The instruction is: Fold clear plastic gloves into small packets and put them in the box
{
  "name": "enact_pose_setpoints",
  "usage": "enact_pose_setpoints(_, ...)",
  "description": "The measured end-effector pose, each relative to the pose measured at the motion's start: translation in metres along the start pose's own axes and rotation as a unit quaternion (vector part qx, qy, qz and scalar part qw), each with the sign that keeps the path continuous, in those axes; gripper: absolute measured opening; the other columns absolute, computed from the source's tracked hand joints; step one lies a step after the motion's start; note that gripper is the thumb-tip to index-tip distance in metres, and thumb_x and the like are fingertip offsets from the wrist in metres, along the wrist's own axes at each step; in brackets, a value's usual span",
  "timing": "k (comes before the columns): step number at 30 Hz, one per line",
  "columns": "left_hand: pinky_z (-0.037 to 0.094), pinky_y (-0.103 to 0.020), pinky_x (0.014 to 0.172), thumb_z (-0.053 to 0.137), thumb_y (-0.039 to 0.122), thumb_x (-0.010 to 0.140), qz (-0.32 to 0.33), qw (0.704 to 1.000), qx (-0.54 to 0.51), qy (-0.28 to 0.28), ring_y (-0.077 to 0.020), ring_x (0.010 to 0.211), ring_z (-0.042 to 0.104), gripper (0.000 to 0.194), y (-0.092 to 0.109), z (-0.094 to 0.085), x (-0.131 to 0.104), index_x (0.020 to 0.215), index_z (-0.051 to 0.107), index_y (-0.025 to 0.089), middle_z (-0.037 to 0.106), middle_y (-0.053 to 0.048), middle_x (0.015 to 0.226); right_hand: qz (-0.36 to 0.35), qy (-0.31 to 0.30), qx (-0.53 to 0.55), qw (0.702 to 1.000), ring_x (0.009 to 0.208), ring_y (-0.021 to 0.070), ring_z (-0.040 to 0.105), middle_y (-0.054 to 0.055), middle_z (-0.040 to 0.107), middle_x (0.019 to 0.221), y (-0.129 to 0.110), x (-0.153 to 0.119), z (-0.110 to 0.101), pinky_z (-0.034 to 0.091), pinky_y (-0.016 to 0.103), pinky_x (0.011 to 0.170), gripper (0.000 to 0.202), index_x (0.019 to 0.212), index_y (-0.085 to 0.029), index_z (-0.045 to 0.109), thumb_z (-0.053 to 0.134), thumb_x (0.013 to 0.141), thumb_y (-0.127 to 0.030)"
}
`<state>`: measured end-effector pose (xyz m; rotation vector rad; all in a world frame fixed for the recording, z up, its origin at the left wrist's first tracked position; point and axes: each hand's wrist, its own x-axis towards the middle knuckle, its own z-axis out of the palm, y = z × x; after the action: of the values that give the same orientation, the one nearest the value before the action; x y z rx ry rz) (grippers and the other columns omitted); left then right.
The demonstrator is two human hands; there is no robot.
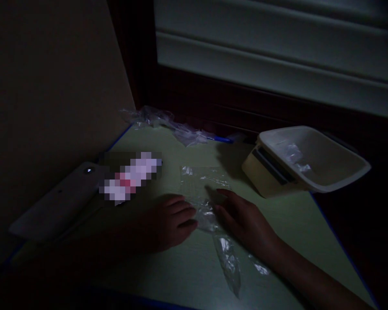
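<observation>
My left hand (177,221) and right hand (242,215) are flanking clear film (205,185), leaving narrow gap between them. Tub (255,178) is blocking far right; bare bench (297,219) is running between tub and my right forearm (297,262). Blurred-out object (129,178) and pale slab (54,202) are crowding left side. Between object and film, open lane is reaching crumpled plastic (157,118) at back. Film strip (228,262) is lying between my forearms.

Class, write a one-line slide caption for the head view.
Left hand and right hand at clear plastic on a dimly lit table.
</observation>
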<state>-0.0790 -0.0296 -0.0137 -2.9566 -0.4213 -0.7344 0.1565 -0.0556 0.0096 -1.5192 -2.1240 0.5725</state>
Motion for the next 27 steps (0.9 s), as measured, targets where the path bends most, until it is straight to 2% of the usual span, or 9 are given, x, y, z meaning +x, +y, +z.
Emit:
enact_pose_setpoints(2, 0.048, -0.041, 0.092, 0.052, 0.02, 0.091, -0.004, 1.0, -0.008, -0.005, -0.02, 0.095, 0.06, 0.013, 0.0, 0.0, -0.001, 0.092, 0.065, 0.016, 0.067, -0.007, 0.098, -0.065, 0.038, -0.059, 0.995, 0.066, 0.0188, 0.062, 0.009, 0.065, 0.079, -0.002, -0.003, -0.005, 0.049, 0.028, 0.057, 0.023, 0.107, -0.013, 0.059, 0.045, 0.091, -0.022)
enact_pose_setpoints(4, 0.048, -0.041, 0.093, 0.053, 0.023, 0.09, -0.004, 1.0, -0.012, -0.016, -0.0203, 0.098, 0.059, 0.014, -0.001, 0.001, -0.002, 0.095, 0.065, 0.016, 0.066, -0.007, 0.102, -0.156, 0.041, -0.098, 0.982, 0.069, 0.0202, 0.063, 0.011, 0.065, 0.08, -0.006, -0.006, -0.007, 0.051, 0.03, 0.059, 0.022, 0.1, -0.012, 0.062, 0.043, 0.091, -0.016)
enact_pose_setpoints(6, 0.047, -0.041, 0.094, 0.054, 0.024, 0.089, -0.002, 1.0, -0.01, -0.022, -0.0206, 0.101, 0.058, 0.014, -0.001, 0.002, -0.004, 0.096, 0.064, 0.016, 0.066, -0.007, 0.105, -0.235, 0.007, -0.128, 0.963, 0.074, 0.0214, 0.065, 0.012, 0.068, 0.084, -0.01, -0.008, -0.006, 0.054, 0.032, 0.064, 0.022, 0.1, -0.011, 0.064, 0.045, 0.089, -0.011)
enact_pose_setpoints(8, 0.046, -0.041, 0.095, 0.054, 0.023, 0.089, -0.003, 1.0, -0.009, -0.018, -0.0209, 0.102, 0.058, 0.014, -0.002, 0.003, -0.005, 0.096, 0.064, 0.016, 0.066, -0.007, 0.105, -0.269, -0.031, -0.158, 0.949, 0.083, 0.0226, 0.066, 0.013, 0.07, 0.093, -0.011, -0.009, -0.001, 0.055, 0.034, 0.072, 0.024, 0.106, -0.01, 0.064, 0.05, 0.087, -0.009)
enact_pose_setpoints(12, 0.045, -0.041, 0.097, 0.055, 0.022, 0.087, -0.005, 1.0, -0.015, -0.014, -0.0215, 0.103, 0.059, 0.012, -0.003, 0.005, -0.007, 0.094, 0.063, 0.015, 0.067, -0.007, 0.104, -0.237, -0.064, -0.182, 0.952, 0.104, 0.0246, 0.063, 0.015, 0.067, 0.113, -0.002, -0.01, 0.003, 0.053, 0.04, 0.087, 0.03, 0.115, -0.011, 0.063, 0.053, 0.087, -0.009)
enact_pose_setpoints(17, 0.041, -0.045, 0.101, 0.052, 0.023, 0.09, -0.005, 1.0, -0.009, -0.022, -0.0236, 0.11, 0.057, 0.016, -0.003, 0.001, -0.006, 0.094, 0.063, 0.013, 0.066, -0.009, 0.109, -0.204, -0.096, -0.152, 0.962, 0.115, 0.0246, 0.056, 0.015, 0.06, 0.127, 0.012, -0.021, -0.007, 0.048, 0.044, 0.095, 0.032, 0.122, -0.015, 0.059, 0.053, 0.09, -0.019)
enact_pose_setpoints(21, 0.039, -0.045, 0.103, 0.049, 0.021, 0.091, -0.01, 1.0, 0.006, -0.025, -0.0245, 0.113, 0.056, 0.02, 0.0, -0.003, -0.003, 0.099, 0.063, 0.011, 0.065, -0.012, 0.113, -0.201, -0.074, -0.159, 0.964, 0.116, 0.0273, 0.055, 0.017, 0.059, 0.126, 0.008, -0.028, -0.002, 0.048, 0.047, 0.095, 0.033, 0.121, -0.012, 0.058, 0.055, 0.09, -0.021)
enact_pose_setpoints(27, 0.046, -0.038, 0.098, 0.052, 0.025, 0.09, 0.012, 0.999, -0.03, -0.034, -0.0233, 0.108, 0.058, 0.026, 0.009, -0.002, -0.002, 0.105, 0.062, 0.007, 0.067, -0.012, 0.11, -0.205, -0.042, -0.139, 0.968, 0.117, 0.0273, 0.054, 0.018, 0.059, 0.124, 0.0, -0.03, 0.003, 0.049, 0.046, 0.092, 0.031, 0.121, -0.011, 0.058, 0.05, 0.092, -0.019)
